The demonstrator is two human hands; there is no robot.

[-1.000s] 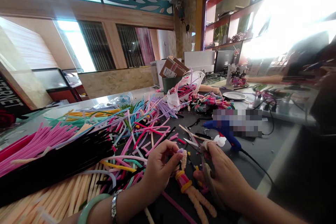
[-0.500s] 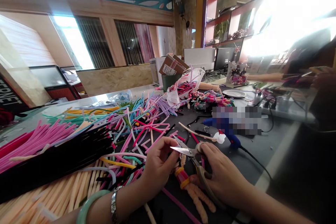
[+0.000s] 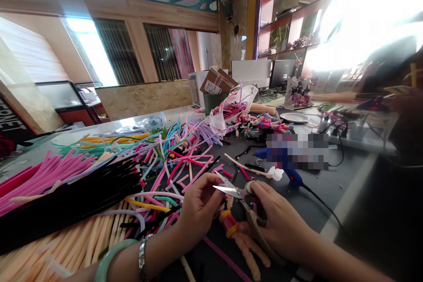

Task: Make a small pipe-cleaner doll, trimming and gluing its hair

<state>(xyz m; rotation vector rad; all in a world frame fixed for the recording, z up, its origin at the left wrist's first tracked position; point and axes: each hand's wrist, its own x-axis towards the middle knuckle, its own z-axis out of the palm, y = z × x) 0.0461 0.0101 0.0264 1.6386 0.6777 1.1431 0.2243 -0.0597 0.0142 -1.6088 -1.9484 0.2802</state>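
My right hand (image 3: 276, 211) is closed round the handles of a pair of scissors (image 3: 237, 193), whose blades stand apart and point left. At the blades, my left hand (image 3: 200, 209) has its thumb and fingertips pinched together; a small pale-purple bit shows there, too small to name. Below the scissors is a pipe-cleaner doll (image 3: 229, 224), with a pink and yellow body and peach legs. The fingertips of my right hand touch the doll's side. Its upper end is partly hidden behind my left hand and the scissors.
Bundles of black pipe cleaners (image 3: 76, 198), pink ones (image 3: 62, 172) and peach ones (image 3: 89, 238) lie at the left. Loose coloured cut pieces (image 3: 188, 158) cover the middle. A blue glue gun (image 3: 291, 169) with its cord lies right, near a white plate (image 3: 294, 117). A blurred person is at far right.
Both hands and the scissors stay almost in place, with only a slight shift. At far right, the other person's hands have moved a little.
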